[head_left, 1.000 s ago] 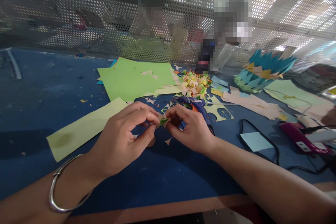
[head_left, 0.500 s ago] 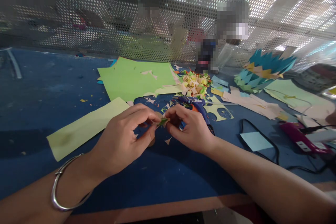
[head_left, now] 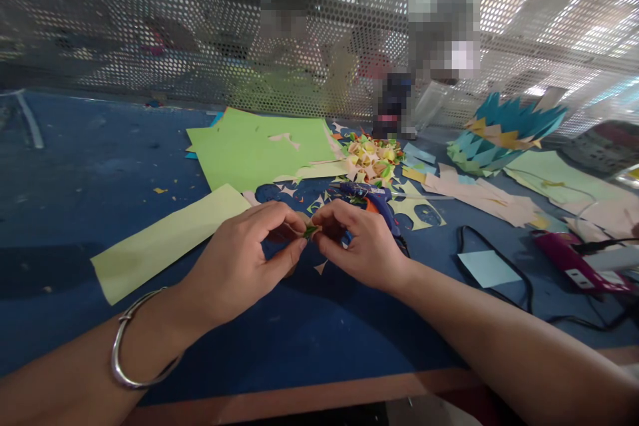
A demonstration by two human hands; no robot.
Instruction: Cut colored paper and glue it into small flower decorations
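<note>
Between the fingertips of both hands is a small green and pale pink paper piece (head_left: pixel 310 231), mostly covered by the fingers. My left hand (head_left: pixel 254 246) pinches it from the left, thumb and forefinger closed. From the other side my right hand (head_left: pixel 357 239) grips it with thumb and forefinger. A blue hot glue gun (head_left: pixel 367 193) with an orange trigger lies just behind my right hand. Beyond it is a heap of small paper flower-like pieces (head_left: pixel 372 158) in cream, yellow, green and orange. A pale triangular paper scrap (head_left: pixel 320 267) lies below the fingertips.
Green paper sheets (head_left: pixel 264 146) and a pale strip (head_left: pixel 170 243) lie to the left. At right are pink paper strips (head_left: pixel 489 196), a blue square (head_left: pixel 489 269), a magenta power strip (head_left: pixel 579 263) with cables, and a teal paper basket (head_left: pixel 504 136). Perforated metal (head_left: pixel 200 40) backs the table.
My left hand has shifted slightly right, its thumb now closer to my right fingertips. The paper piece has turned a little and is more covered. My right hand is nearly still.
</note>
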